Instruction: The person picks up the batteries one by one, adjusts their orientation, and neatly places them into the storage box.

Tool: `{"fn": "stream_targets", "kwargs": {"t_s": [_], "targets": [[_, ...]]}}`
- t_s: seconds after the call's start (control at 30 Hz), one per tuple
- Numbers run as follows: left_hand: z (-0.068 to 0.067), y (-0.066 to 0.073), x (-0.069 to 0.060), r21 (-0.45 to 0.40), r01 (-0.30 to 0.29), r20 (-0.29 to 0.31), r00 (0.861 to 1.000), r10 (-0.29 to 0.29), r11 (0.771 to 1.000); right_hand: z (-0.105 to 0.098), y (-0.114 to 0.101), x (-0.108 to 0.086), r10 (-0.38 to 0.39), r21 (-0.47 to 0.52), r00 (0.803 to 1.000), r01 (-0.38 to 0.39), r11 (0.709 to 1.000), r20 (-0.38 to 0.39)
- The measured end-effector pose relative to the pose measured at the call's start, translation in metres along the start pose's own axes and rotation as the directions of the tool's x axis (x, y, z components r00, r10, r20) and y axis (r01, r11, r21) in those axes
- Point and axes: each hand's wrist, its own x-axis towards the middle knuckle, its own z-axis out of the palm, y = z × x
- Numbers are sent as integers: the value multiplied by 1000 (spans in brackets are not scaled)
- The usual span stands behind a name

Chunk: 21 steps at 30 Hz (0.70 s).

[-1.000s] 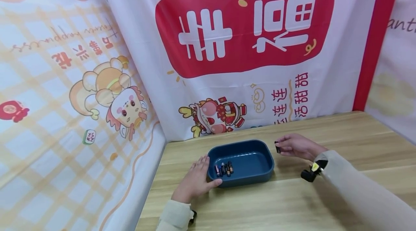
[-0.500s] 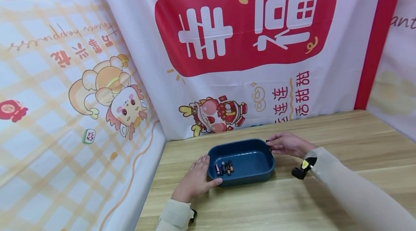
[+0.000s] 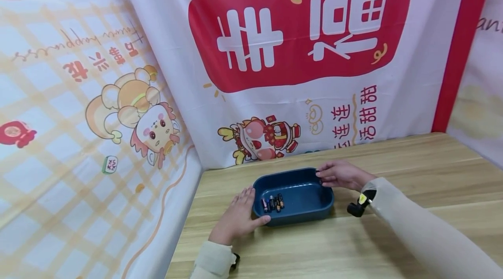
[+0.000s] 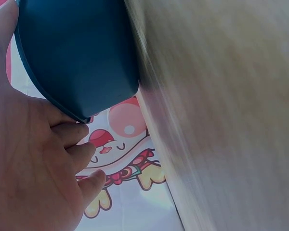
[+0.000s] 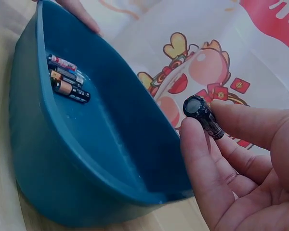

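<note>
A dark blue oval-cornered plastic basin (image 3: 302, 217) stands on the wooden table. Several small batteries (image 5: 72, 91) lie side by side on its floor, at the left end in the head view. My left hand (image 3: 235, 218) rests against that left end, fingers extended along the side and thumb over the front rim. At the basin's right end, my right hand (image 3: 339, 174) pinches a black battery (image 5: 203, 117) between thumb and fingers, by the rim. The right wrist view shows the battery's flat end; in the head view my fingers mostly hide it.
The wooden table (image 3: 385, 174) reaches to a printed white and red cloth (image 3: 298, 30) hanging behind the basin. Another printed cloth (image 3: 78, 108) hangs along the left side. A black wrist device (image 3: 358, 207) is strapped on the right sleeve.
My right hand has moved left with the black battery, from beside the basin to its right rim. The left hand, the basin and the batteries inside have stayed in place.
</note>
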Motion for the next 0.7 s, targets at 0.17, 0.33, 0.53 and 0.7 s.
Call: {"fn": "stream_targets", "kwargs": {"t_s": [0.17, 0.33, 0.53, 0.7], "targets": [[1, -1, 1, 8, 11, 3, 1000, -11, 1000, 8, -2, 5, -6, -11, 1000, 6, 1000, 19], [2, -2, 3, 9, 1, -10, 1000, -1, 1000, 17, -5, 11, -6, -30, 999, 8, 1000, 40], [0, -1, 2, 0, 5, 5, 1000, -5, 1000, 27, -4, 19, 9, -48, 1000, -8, 999, 24], [2, -2, 3, -2, 13, 5, 1000, -13, 1000, 35, -1, 26, 10, -49, 999, -8, 999, 37]]}}
